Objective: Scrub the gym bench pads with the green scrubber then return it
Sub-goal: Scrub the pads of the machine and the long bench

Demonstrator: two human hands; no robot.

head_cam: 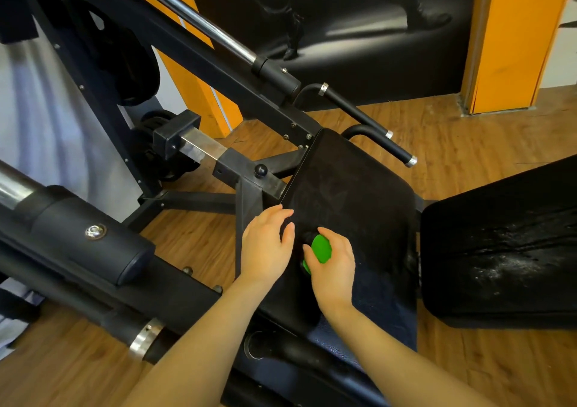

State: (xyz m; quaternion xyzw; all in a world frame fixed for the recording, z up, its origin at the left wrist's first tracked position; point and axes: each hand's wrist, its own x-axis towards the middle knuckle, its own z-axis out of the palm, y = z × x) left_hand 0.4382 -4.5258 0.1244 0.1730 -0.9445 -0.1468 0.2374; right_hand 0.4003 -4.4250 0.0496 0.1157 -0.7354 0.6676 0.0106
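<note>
Wood floor (406, 131) under a black gym machine. Right hand (332, 269) curls round the green scrubber (321, 249), pressed on the black pad (359, 194); scrubber shows at the hand's 11 o'clock. Left hand (265, 247), fingers relaxed and holding nothing, rests at the pad's left edge, at the scrubber's 9 o'clock.

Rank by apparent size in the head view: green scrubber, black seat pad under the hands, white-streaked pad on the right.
1. Black seat pad and white-streaked pad: similar, cropping leaves it unsure.
2. Green scrubber, clearly smallest.
</note>
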